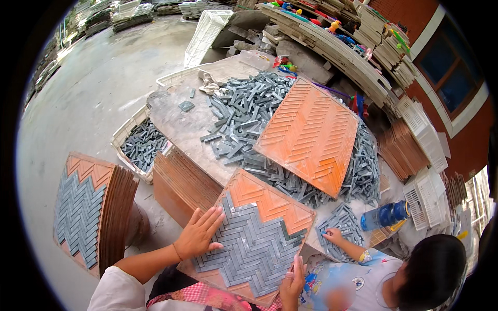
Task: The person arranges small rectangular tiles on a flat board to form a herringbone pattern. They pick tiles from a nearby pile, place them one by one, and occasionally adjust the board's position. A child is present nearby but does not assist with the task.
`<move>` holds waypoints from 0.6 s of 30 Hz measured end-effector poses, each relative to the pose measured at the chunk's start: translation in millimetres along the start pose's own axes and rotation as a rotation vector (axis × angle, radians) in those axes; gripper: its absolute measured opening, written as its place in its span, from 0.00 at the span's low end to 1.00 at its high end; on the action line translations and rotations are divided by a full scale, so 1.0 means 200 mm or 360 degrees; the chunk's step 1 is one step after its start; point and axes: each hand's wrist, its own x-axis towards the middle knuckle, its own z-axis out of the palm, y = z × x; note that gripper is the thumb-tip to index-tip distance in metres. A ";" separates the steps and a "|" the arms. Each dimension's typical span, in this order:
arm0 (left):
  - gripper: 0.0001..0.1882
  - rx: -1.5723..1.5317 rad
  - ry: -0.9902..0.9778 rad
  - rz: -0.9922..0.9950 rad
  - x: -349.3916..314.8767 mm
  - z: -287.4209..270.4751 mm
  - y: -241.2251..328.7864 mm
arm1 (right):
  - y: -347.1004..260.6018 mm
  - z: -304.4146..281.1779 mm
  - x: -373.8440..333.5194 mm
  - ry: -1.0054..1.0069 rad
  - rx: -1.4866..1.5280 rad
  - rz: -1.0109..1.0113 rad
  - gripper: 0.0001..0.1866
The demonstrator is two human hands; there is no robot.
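Head view, taking the big things first: a grey stone worktable point(181, 127) fills the middle of the frame, heaped with loose grey tile strips point(244, 111), and a bare orange herringbone mould tray point(308, 132) lies tilted on that heap at centre right. At the left edge a filled tray point(78, 207) leans against a stack of brown trays point(116, 217), and a white crate of strips point(142, 145) sits above it.

At lower centre is the tray I work on, a half-filled herringbone tray point(259, 233): grey strips cover its lower part and its upper corner is bare orange. My left hand point(199, 233) lies open and flat, fingers spread, pressing on the tray's left edge and the strips there. My right hand point(293, 282) sits at the tray's lower right edge with fingers loosely bent; I cannot tell whether it pinches a strip or only steadies the rim.

To do this well, I judge that I should keep the left palm down so the seated strips do not creep, drop each new strip square into its groove along the zigzag front at mid tray, and press it flush before moving to the next. The tray overhangs toward my lap, so I would hold the lower rim firm.

At lower right a child's hand point(332, 236) rests on a small tile sheet point(342, 230), beside a blue bottle point(386, 215).
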 end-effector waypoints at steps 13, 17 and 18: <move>0.45 0.0042 -0.0010 -0.0172 -0.11 0.01 0.08 | -0.06 -0.03 -0.02 0.0145 0.0143 -0.0052 0.29; 0.45 0.0046 -0.0052 -0.0260 -0.20 0.04 0.12 | -0.05 -0.07 -0.06 0.0183 0.0149 -0.0015 0.28; 0.45 0.0045 -0.0056 -0.0250 -0.21 0.05 0.12 | -0.04 -0.07 -0.07 0.0184 0.0159 -0.0009 0.28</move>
